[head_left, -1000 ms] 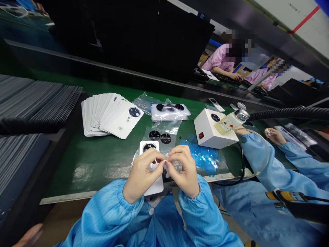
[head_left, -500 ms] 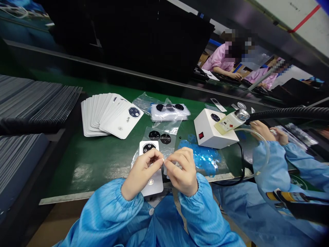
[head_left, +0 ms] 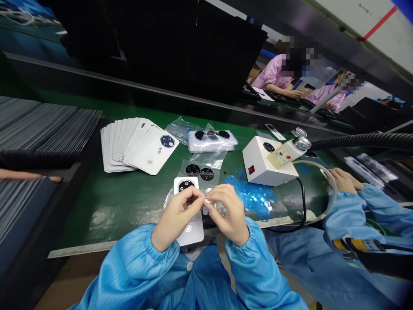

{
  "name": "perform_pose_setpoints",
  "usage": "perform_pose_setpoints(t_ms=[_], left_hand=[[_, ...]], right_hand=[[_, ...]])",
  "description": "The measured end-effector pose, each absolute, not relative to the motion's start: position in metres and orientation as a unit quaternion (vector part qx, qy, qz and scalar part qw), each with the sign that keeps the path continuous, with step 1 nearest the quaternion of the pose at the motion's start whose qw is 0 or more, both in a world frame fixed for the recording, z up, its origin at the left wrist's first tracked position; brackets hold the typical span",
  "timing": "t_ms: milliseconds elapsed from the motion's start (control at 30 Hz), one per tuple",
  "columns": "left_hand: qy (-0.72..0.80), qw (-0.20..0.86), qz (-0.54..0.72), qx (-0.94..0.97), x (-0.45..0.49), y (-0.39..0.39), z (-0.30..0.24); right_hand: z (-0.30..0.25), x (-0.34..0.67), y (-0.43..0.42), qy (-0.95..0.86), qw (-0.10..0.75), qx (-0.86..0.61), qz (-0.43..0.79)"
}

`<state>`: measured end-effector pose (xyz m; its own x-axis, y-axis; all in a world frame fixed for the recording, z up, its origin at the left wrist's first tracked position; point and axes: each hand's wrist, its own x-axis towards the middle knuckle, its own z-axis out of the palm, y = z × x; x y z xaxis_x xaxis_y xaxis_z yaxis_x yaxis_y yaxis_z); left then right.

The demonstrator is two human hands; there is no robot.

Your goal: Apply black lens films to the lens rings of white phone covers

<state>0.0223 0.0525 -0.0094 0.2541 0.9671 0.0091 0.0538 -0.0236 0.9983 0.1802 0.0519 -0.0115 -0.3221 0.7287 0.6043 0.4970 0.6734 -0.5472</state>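
Observation:
My left hand (head_left: pixel 176 217) and my right hand (head_left: pixel 227 213) meet at the fingertips over a white phone back cover (head_left: pixel 190 224) lying on the green belt. Both hands pinch a small clear film piece (head_left: pixel 208 200) between thumbs and forefingers. The cover's round black camera opening (head_left: pixel 186 185) shows just above my left fingers. A clear sheet with two black camera-ring parts (head_left: pixel 200 172) lies right behind the cover.
A fanned stack of white back covers (head_left: pixel 135 144) lies at left, bagged black parts (head_left: pixel 211 140) behind. A white box with a red switch (head_left: pixel 266 163) and a blue film heap (head_left: pixel 254 196) sit right. A neighbour's hands (head_left: pixel 343 181) work at right; a finger (head_left: pixel 29 175) enters left.
My hands stay pinched together over the cover, shifting only slightly. The neighbour's hands have moved lower at the right. A finger has come in at the left edge.

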Motion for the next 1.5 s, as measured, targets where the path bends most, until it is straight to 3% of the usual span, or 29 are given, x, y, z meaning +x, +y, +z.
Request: perform_pose_setpoints(t_ms=[533, 767, 933, 1100, 1267, 1400, 1500], left_hand=[[0.441, 0.473, 0.408, 0.645, 0.024, 0.049, -0.012], [0.446, 0.543, 0.409, 0.583, 0.026, 0.051, -0.010], [0.426, 0.622, 0.415, 0.509, 0.026, 0.055, -0.015], [0.418, 0.656, 0.424, 0.464, 0.027, 0.057, -0.015], [0.412, 0.670, 0.427, 0.447, 0.028, 0.057, -0.014], [0.411, 0.660, 0.438, 0.451, 0.029, 0.055, -0.014], [0.417, 0.639, 0.455, 0.459, 0.030, 0.052, -0.013]], right_hand=[[-0.008, 0.174, 0.050, -0.773, 0.449, -0.432, 0.122], [-0.012, 0.169, 0.051, -0.806, 0.453, -0.381, -0.025], [-0.011, 0.176, 0.055, -0.854, 0.396, -0.291, -0.170], [-0.011, 0.182, 0.057, -0.859, 0.370, -0.287, -0.205], [-0.014, 0.184, 0.057, -0.860, 0.391, -0.289, -0.154], [-0.016, 0.184, 0.056, -0.833, 0.445, -0.328, 0.027], [-0.017, 0.180, 0.055, -0.795, 0.462, -0.381, 0.096]])
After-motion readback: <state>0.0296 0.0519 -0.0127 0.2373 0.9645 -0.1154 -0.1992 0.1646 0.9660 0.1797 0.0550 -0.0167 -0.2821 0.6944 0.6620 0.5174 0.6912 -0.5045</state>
